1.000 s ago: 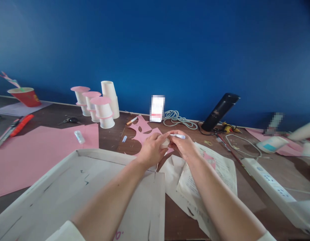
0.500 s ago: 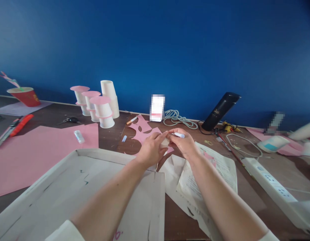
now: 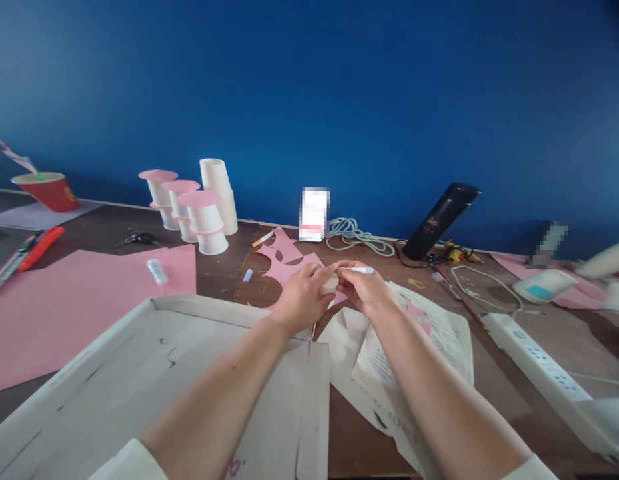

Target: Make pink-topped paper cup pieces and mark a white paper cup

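Fingers of my left hand [image 3: 302, 297] are wrapped round a small pale paper cup [image 3: 330, 283], mostly hidden by the hand. My right hand [image 3: 365, 290] pinches a white pen [image 3: 359, 270] whose back end points right. The pen's tip is hidden behind the fingers, close against the cup. Cut pink paper [image 3: 284, 268] lies on the table just beyond my left hand, with a small bluish cap [image 3: 247, 275] beside it. To the left stand white paper cups [image 3: 205, 220] stacked with pink discs between and on top, in front of taller nested white cups [image 3: 220, 193].
A white box lid [image 3: 189, 367] lies under my left forearm, worn papers [image 3: 439, 333] under my right. Left are pink sheets [image 3: 89, 300], a utility knife [image 3: 29, 257] and a red cup [image 3: 52, 193]. Right are a tilted black flask [image 3: 442, 220] and a power strip [image 3: 539, 367].
The pen has shifted slightly in my right hand, and more of its back end shows, turned a little further level. My left hand has stayed on the cup.
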The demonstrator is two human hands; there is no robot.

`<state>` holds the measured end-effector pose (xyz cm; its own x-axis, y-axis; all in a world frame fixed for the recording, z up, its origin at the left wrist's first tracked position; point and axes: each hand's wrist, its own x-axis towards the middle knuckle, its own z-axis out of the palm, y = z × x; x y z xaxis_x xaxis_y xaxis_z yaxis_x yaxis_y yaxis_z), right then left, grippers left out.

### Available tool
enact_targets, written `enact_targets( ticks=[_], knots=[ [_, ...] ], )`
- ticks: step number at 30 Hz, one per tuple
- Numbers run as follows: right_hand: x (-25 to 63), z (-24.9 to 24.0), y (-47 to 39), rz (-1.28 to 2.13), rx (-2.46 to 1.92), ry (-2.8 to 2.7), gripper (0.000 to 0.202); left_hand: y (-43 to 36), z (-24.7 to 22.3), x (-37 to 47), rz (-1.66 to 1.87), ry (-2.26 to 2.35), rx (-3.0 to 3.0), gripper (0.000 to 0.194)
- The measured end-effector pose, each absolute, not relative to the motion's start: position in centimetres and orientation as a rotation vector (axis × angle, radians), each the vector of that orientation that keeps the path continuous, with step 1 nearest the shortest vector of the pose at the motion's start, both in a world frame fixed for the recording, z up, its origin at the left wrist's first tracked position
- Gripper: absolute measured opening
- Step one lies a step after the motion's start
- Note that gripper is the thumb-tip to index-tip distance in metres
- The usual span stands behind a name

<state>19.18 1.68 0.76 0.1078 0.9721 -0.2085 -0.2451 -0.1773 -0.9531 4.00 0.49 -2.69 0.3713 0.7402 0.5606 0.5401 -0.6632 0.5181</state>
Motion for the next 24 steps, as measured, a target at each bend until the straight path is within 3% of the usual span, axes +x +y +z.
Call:
enact_targets(
  ticks=[24],
  knots=[
    [18.4,-0.5,1.3,1.23,-1.194,-0.804,0.026,0.7,-2.7,4.3,1.023,1.246,2.564,0.047]
  ],
)
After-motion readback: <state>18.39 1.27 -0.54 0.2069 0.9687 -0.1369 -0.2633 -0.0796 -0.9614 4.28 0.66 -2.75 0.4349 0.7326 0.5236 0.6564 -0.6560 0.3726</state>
